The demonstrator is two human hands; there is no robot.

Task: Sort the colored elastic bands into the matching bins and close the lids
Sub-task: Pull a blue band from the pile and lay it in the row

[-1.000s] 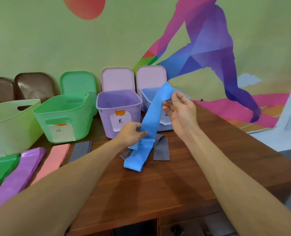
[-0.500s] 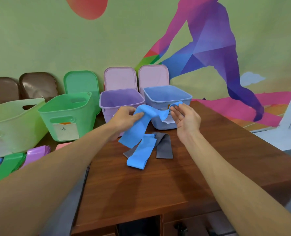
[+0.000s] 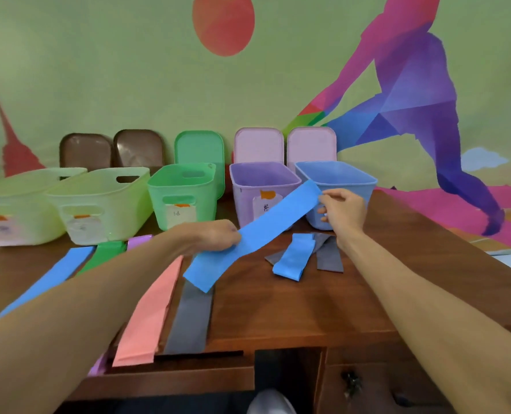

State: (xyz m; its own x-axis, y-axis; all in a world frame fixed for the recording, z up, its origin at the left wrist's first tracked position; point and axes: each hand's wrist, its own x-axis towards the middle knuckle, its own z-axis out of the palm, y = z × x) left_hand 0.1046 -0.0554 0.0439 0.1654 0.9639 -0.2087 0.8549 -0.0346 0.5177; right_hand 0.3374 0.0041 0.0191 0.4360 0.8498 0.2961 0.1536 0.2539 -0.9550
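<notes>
A long blue band [image 3: 266, 228] is stretched in the air between both hands. My left hand [image 3: 215, 237] grips it near its lower part, and its free end hangs over the table. My right hand [image 3: 342, 209] pinches the upper end just in front of the blue bin [image 3: 346, 177]. The purple bin [image 3: 263, 179] stands left of the blue one, and the green bin [image 3: 182, 186] further left. All bins are open, with their lids leaning on the wall behind. A folded blue band [image 3: 293, 258] lies on grey bands [image 3: 330, 258] below my right hand.
Two pale green bins [image 3: 98, 192] stand at the left with brown lids [image 3: 137, 147] behind. Flat on the wooden table [image 3: 308, 309] lie a pink band [image 3: 152, 312], a grey band [image 3: 191, 321], a blue band [image 3: 51, 279], a green band [image 3: 104, 255] and a purple band [image 3: 139, 242].
The blue band was bunched between my hands; now it is pulled out straight. My left hand moved down and left, and my right hand stayed near the blue bin. The camera view widened leftward.
</notes>
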